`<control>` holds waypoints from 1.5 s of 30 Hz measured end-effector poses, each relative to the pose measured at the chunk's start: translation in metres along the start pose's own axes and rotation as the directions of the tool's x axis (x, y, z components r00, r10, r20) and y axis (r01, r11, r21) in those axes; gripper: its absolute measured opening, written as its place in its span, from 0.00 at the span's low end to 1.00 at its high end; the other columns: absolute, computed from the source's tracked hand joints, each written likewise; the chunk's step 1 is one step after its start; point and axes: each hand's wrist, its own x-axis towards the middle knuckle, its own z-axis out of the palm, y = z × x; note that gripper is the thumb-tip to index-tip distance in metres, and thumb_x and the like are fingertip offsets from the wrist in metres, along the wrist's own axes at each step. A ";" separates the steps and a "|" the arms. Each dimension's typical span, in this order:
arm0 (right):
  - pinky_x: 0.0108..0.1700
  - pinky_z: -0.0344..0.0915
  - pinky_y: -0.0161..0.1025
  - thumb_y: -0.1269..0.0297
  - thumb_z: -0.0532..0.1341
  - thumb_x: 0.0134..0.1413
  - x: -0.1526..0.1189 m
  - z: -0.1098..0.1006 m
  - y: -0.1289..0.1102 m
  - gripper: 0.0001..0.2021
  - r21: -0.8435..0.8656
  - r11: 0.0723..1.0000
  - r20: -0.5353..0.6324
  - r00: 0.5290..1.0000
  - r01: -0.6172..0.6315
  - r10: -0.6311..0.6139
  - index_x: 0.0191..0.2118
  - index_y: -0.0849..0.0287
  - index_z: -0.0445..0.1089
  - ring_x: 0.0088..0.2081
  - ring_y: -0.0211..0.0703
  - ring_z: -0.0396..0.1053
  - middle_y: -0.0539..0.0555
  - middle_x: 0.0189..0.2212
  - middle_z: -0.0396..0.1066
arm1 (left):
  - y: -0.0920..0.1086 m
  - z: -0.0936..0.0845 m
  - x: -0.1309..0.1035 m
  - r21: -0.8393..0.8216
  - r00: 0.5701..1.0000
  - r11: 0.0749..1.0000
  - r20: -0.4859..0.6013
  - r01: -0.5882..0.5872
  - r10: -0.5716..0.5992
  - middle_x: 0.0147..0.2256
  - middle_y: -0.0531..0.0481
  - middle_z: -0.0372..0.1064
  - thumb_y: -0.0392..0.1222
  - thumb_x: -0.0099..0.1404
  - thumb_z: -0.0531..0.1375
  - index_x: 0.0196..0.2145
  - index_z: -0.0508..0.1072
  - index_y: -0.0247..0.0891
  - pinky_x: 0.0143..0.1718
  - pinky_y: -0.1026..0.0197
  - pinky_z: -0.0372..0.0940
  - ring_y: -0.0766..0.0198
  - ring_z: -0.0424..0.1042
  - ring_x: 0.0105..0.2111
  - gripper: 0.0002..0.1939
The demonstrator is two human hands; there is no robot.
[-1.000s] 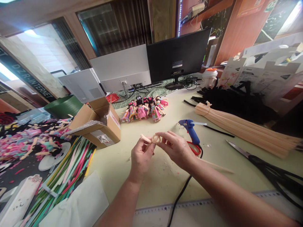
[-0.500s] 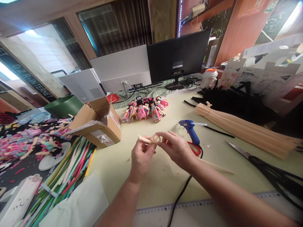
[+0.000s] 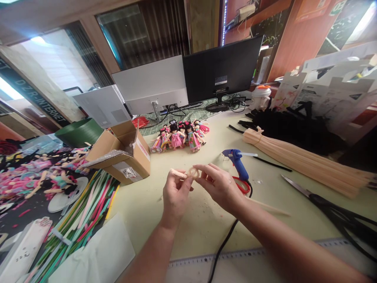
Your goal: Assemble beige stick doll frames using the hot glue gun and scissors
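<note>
My left hand (image 3: 176, 194) pinches a beige pipe cleaner (image 3: 177, 173) between thumb and fingers, and one end of it sticks out to the left. At the fingertips the pipe cleaner curls into a small round loop. My right hand (image 3: 216, 182) grips the right side of that loop with thumb and forefinger. Both hands are just above the table. Past my right hand lies a blue glue gun (image 3: 240, 163) with a clear glue stick in its back. A large bundle of beige pipe cleaners (image 3: 300, 159) rests farther right.
Black-handled scissors (image 3: 330, 206) lie at the right. Small dolls (image 3: 179, 137) sit at the back, beside an opened cardboard box (image 3: 126, 155). Coloured pipe cleaners (image 3: 79, 216) are heaped at left. A black cord (image 3: 225, 239) crosses the ruler (image 3: 253, 251) near me.
The loop looks slightly more open and round between my fingertips. My left hand has shifted a touch to the left; my right hand stays nearly in place.
</note>
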 end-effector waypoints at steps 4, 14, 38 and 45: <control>0.32 0.61 0.34 0.65 0.59 0.57 0.000 0.000 0.000 0.13 0.004 1.000 0.003 1.000 -0.013 0.013 0.48 0.53 0.69 0.28 0.35 0.66 0.50 0.32 0.69 | 0.000 0.001 0.000 -0.005 0.998 0.998 0.026 -0.059 0.059 0.35 0.52 0.69 0.49 0.59 0.62 0.36 0.65 0.39 0.29 0.65 0.67 0.71 0.69 0.25 0.13; 0.31 0.59 0.33 0.66 0.60 0.56 0.000 -0.001 -0.004 0.11 0.032 0.999 -0.010 1.000 0.006 -0.005 0.46 0.55 0.70 0.27 0.35 0.64 0.49 0.29 0.69 | 0.005 -0.002 -0.005 0.062 0.986 0.985 0.062 -0.159 0.155 0.36 0.52 0.68 0.45 0.63 0.59 0.33 0.67 0.40 0.29 0.66 0.64 0.72 0.65 0.25 0.07; 0.29 0.56 0.32 0.66 0.60 0.55 -0.001 -0.001 -0.003 0.05 0.046 0.999 -0.009 1.000 -0.014 0.015 0.30 0.57 0.64 0.26 0.34 0.62 0.47 0.26 0.66 | 0.011 -0.003 0.002 -0.126 0.998 0.990 -0.022 0.060 -0.063 0.26 0.54 0.67 0.47 0.57 0.64 0.33 0.71 0.37 0.26 0.67 0.61 0.73 0.63 0.22 0.12; 0.30 0.56 0.33 0.66 0.60 0.56 -0.001 -0.003 -0.004 0.06 0.029 1.000 0.020 1.000 -0.002 0.001 0.28 0.58 0.66 0.26 0.34 0.62 0.48 0.26 0.65 | 0.005 -0.002 0.003 -0.292 0.987 0.945 -0.010 0.149 -0.159 0.26 0.54 0.67 0.45 0.55 0.66 0.32 0.70 0.37 0.23 0.68 0.59 0.73 0.62 0.21 0.12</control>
